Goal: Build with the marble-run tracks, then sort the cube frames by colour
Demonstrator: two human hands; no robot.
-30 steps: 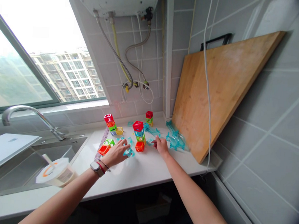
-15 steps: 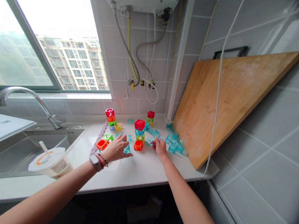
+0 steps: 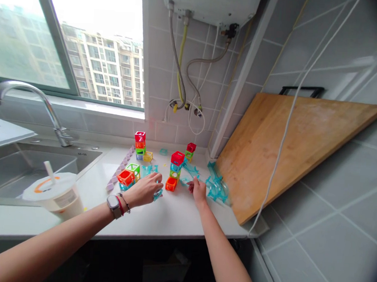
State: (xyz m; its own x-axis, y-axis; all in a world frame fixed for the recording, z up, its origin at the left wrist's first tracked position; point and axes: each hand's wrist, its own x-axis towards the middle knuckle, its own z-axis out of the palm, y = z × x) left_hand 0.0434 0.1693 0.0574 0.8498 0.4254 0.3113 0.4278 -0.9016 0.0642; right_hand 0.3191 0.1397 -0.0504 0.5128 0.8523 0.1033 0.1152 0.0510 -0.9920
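My left hand (image 3: 145, 189), with a watch and bracelets at the wrist, is closed on a translucent teal plastic track piece (image 3: 158, 194) just above the counter. To its right stands a tower of hollow cube blocks (image 3: 175, 168), red on top and orange at the base. My right hand (image 3: 197, 189) is right of the tower with curled fingers; anything within them is hidden. Beyond it lie loose teal pieces (image 3: 191, 170). Left of my left hand sits a cluster of orange, green and teal cubes (image 3: 127, 177).
More teal pieces (image 3: 217, 187) lie against the leaning wooden board (image 3: 290, 143). Two cube stacks, one red-topped (image 3: 140, 144) and one smaller (image 3: 190, 151), stand near the wall. A lidded drink cup (image 3: 54, 192) with a straw stands by the sink (image 3: 93, 158). A white cable (image 3: 284, 134) hangs at right.
My left hand has closed on a teal piece from the counter and lifted it slightly. My right hand stays beside the tower. The view has shifted a little.
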